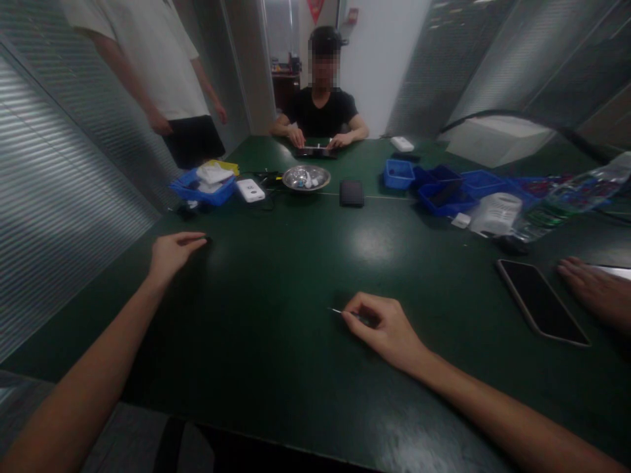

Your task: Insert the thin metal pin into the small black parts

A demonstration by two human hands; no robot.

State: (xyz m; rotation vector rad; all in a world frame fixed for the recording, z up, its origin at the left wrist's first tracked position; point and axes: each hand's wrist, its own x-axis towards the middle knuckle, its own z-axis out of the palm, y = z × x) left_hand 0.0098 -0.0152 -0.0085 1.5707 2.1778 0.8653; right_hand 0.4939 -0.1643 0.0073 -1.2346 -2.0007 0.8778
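Note:
At the left of the green table (276,276), my left hand (170,253) is closed in a pinch. A small black piece (208,240) shows at its fingertips, too small to name. My right hand (382,322) rests on the table near the middle, thumb and fingers closed around a thin tool with a silver tip (335,310). That tip points left, and most of the tool's body is hidden by the fingers. The two hands are well apart, with bare tabletop between them.
Farther back are a metal bowl (306,188) with small parts, a black square item (351,194), blue trays (446,199) and a blue basket (202,187). A phone (542,302) and another person's hand (594,286) are at right. One person sits opposite; another stands left.

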